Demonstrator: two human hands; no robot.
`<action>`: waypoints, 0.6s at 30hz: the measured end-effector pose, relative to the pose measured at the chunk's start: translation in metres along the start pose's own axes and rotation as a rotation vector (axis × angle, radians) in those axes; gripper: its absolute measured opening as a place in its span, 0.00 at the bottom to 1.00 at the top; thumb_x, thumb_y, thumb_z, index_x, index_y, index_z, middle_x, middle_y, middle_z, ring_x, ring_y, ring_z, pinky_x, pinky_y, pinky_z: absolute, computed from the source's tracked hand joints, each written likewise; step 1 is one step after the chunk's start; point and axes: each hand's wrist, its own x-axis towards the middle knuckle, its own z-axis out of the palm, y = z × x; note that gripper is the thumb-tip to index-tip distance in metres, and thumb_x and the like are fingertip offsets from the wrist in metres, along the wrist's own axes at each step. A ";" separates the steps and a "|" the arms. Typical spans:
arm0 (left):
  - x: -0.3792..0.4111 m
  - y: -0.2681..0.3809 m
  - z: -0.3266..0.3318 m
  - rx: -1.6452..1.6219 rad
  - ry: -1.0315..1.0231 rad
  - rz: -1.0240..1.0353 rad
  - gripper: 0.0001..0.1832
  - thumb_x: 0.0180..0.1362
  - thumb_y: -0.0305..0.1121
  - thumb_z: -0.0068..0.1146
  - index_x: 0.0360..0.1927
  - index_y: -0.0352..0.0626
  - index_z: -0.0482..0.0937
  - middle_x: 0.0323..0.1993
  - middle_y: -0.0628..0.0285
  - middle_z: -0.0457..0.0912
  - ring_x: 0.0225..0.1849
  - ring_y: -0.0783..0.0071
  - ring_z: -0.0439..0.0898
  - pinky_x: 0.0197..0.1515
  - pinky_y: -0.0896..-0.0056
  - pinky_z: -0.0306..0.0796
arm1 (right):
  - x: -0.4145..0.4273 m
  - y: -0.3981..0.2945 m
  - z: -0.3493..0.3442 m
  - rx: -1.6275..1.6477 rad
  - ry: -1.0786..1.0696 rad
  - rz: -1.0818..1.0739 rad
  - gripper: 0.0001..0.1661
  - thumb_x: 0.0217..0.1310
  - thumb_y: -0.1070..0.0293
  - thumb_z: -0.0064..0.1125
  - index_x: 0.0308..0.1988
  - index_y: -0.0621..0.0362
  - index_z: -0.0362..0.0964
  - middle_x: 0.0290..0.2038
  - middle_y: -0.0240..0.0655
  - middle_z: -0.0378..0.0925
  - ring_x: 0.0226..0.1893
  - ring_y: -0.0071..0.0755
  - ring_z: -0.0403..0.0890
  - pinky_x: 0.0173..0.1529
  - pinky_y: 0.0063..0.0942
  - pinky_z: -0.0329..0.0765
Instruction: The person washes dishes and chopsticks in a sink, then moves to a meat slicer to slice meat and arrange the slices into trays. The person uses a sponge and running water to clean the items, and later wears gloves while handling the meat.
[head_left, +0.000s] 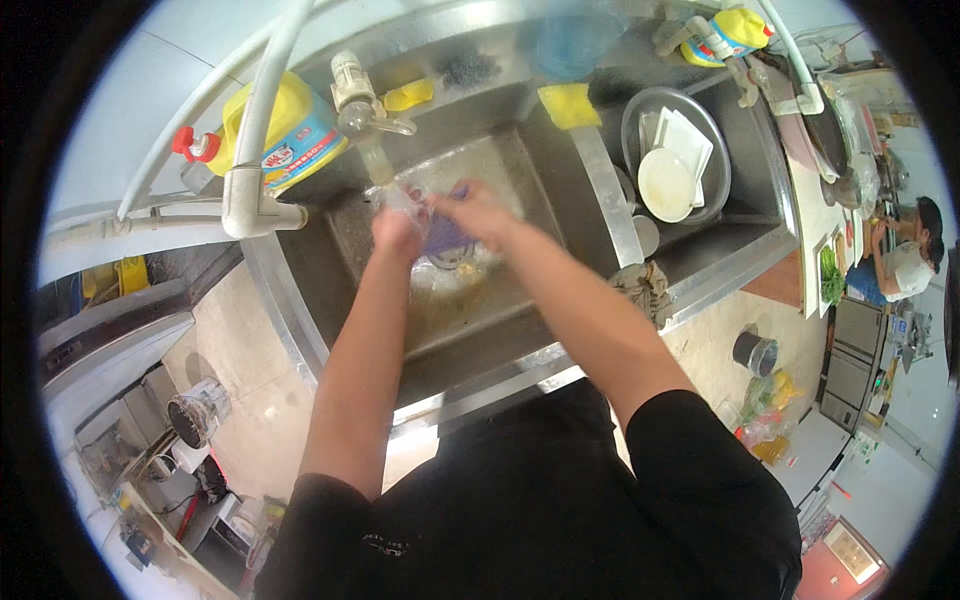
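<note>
My left hand (399, 229) is under the faucet (367, 124), in the running water, its fingers curled. Blur and water hide whether it grips anything. My right hand (484, 214) reaches in from the other side, its fingertips close to the left hand's. Its fingers are closed on a purple item (448, 236), probably a cloth, which hangs between the two hands. Both hands are over the left basin of a stainless steel sink (480, 322). Below the purple item, a round drain (454, 259) partly shows, with foamy water and yellowish scraps (470, 271) around it.
In the right basin, a metal bowl (724, 169) holds white dishes (666, 185). A yellow cloth (570, 105) and a crumpled rag (645, 289) lie on the divider. A yellow detergent jug (300, 142) and white pipe (259, 135) flank the left side. Another person (904, 259) works far right.
</note>
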 end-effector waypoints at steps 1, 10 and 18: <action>-0.013 0.000 0.008 -0.044 -0.014 -0.057 0.14 0.68 0.36 0.52 0.51 0.39 0.77 0.47 0.56 0.81 0.44 0.63 0.81 0.45 0.61 0.74 | 0.014 -0.007 -0.019 0.076 0.048 0.026 0.43 0.56 0.45 0.72 0.58 0.69 0.70 0.47 0.49 0.81 0.46 0.40 0.82 0.53 0.38 0.78; -0.034 0.015 0.035 -0.125 -0.141 -0.187 0.16 0.71 0.37 0.45 0.56 0.40 0.72 0.60 0.49 0.74 0.61 0.53 0.73 0.64 0.53 0.68 | 0.080 -0.118 -0.053 -0.103 1.024 -0.874 0.24 0.56 0.57 0.71 0.42 0.61 0.71 0.42 0.46 0.74 0.45 0.51 0.75 0.54 0.41 0.72; -0.026 0.025 0.016 -0.415 -0.440 -0.238 0.30 0.71 0.53 0.39 0.62 0.36 0.70 0.59 0.52 0.76 0.60 0.52 0.75 0.64 0.49 0.70 | 0.045 -0.006 0.095 1.715 -0.006 0.150 0.11 0.70 0.61 0.57 0.45 0.56 0.74 0.33 0.31 0.76 0.33 0.33 0.78 0.43 0.35 0.79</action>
